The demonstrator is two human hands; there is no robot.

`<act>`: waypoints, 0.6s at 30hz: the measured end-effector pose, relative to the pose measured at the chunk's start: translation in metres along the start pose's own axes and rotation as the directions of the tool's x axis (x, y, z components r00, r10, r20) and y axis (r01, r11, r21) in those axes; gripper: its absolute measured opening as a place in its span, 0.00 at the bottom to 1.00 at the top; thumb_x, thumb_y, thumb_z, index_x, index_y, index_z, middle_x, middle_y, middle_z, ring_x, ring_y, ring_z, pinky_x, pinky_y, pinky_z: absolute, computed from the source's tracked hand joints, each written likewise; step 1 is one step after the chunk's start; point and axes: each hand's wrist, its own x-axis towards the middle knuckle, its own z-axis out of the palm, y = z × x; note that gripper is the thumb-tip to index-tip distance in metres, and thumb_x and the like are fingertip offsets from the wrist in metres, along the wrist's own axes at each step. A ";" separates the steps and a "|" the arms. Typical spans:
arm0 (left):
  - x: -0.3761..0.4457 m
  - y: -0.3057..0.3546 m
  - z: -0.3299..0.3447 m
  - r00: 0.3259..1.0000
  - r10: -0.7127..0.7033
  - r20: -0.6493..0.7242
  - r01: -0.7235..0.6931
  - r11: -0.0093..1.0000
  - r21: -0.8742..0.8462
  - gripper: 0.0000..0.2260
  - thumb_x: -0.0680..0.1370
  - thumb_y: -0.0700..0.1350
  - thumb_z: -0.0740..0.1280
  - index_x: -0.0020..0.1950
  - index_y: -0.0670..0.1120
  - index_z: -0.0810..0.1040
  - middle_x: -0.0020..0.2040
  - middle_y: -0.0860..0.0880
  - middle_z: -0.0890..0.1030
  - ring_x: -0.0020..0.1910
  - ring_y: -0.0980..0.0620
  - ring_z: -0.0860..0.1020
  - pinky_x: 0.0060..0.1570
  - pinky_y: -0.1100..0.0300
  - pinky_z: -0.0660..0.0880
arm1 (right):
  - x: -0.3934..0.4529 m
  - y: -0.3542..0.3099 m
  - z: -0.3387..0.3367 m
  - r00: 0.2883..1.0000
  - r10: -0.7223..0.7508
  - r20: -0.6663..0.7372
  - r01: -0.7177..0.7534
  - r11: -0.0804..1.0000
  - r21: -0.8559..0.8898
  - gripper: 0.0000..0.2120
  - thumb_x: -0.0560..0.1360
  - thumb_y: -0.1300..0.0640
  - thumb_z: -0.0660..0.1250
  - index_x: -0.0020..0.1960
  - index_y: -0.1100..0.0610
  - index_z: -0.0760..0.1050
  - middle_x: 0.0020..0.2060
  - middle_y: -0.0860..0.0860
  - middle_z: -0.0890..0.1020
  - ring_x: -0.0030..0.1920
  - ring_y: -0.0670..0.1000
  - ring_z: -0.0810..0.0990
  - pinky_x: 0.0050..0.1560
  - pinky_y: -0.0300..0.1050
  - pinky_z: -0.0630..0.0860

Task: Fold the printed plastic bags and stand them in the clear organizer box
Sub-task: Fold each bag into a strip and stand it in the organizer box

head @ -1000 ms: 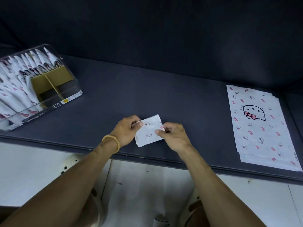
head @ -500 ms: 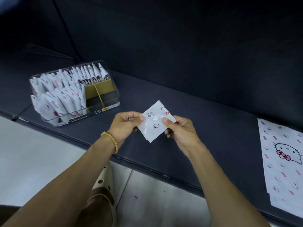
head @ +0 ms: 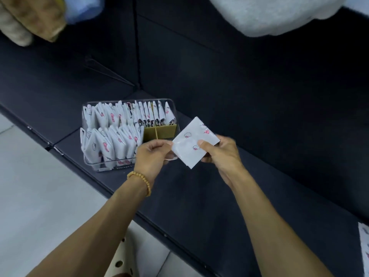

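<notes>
Both hands pinch a folded white printed plastic bag (head: 193, 142) — left hand (head: 151, 156), right hand (head: 221, 154) — above the dark bench (head: 199, 196), beside the clear organizer box (head: 127, 134).

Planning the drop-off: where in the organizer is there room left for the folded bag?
Free: the tan-divider end of the clear organizer box, nearest the folded bag. Crowded: both rows of standing bags. Dark counter beside the box is bare.

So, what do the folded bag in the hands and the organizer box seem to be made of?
The folded bag, pinched by the left hand and the right hand, looks like thin glossy plastic film: light glares off its white printed face. The organizer box seems to be clear hard plastic, since the standing bags show through its walls. Its divider looks like tan cardboard, though that is less certain.
</notes>
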 end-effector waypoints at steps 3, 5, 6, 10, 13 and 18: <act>0.019 0.006 -0.006 0.999 -0.007 -0.044 0.007 1.000 0.008 0.07 0.79 0.38 0.66 0.42 0.43 0.80 0.34 0.48 0.82 0.31 0.55 0.79 0.33 0.63 0.78 | 0.036 -0.012 0.011 0.992 -0.052 -0.112 0.052 0.999 -0.004 0.06 0.76 0.61 0.68 0.51 0.55 0.81 0.43 0.49 0.86 0.42 0.45 0.85 0.34 0.38 0.79; 0.026 0.007 -0.008 0.998 0.018 -0.054 -0.017 0.999 0.031 0.06 0.79 0.38 0.65 0.43 0.44 0.79 0.36 0.47 0.80 0.34 0.53 0.79 0.35 0.62 0.77 | 0.060 -0.016 0.022 0.974 -0.080 -0.214 0.067 0.995 -0.068 0.05 0.77 0.60 0.67 0.51 0.56 0.80 0.45 0.50 0.85 0.43 0.48 0.85 0.38 0.44 0.82; 0.029 0.007 -0.009 0.998 0.031 -0.058 -0.029 0.998 0.047 0.06 0.79 0.38 0.65 0.43 0.44 0.78 0.36 0.48 0.80 0.36 0.53 0.79 0.36 0.61 0.77 | 0.072 -0.017 0.028 0.960 -0.104 -0.262 0.074 0.990 -0.123 0.04 0.77 0.60 0.66 0.50 0.57 0.79 0.46 0.51 0.85 0.45 0.50 0.85 0.43 0.49 0.83; 0.041 0.009 -0.014 0.996 0.058 -0.068 -0.055 0.997 0.055 0.04 0.78 0.37 0.66 0.46 0.45 0.78 0.40 0.47 0.81 0.41 0.50 0.81 0.43 0.57 0.78 | 0.103 -0.021 0.054 0.900 -0.236 -0.366 0.117 0.941 -0.318 0.02 0.77 0.58 0.64 0.45 0.55 0.74 0.43 0.50 0.82 0.50 0.57 0.81 0.45 0.48 0.80; 0.047 0.012 -0.019 0.994 0.059 -0.096 -0.055 0.997 0.045 0.05 0.78 0.36 0.66 0.47 0.45 0.79 0.43 0.46 0.82 0.43 0.50 0.82 0.43 0.60 0.77 | 0.114 -0.022 0.069 0.901 -0.295 -0.318 0.168 0.913 -0.372 0.03 0.77 0.59 0.64 0.45 0.57 0.74 0.39 0.48 0.79 0.48 0.56 0.80 0.40 0.42 0.74; 0.048 0.012 -0.027 0.988 0.079 -0.130 -0.075 0.997 0.036 0.06 0.79 0.38 0.66 0.46 0.48 0.79 0.43 0.48 0.83 0.42 0.54 0.82 0.38 0.68 0.74 | 0.114 -0.018 0.084 0.936 -0.324 -0.136 0.246 0.881 -0.405 0.02 0.78 0.60 0.65 0.49 0.57 0.76 0.40 0.45 0.81 0.43 0.49 0.82 0.39 0.44 0.80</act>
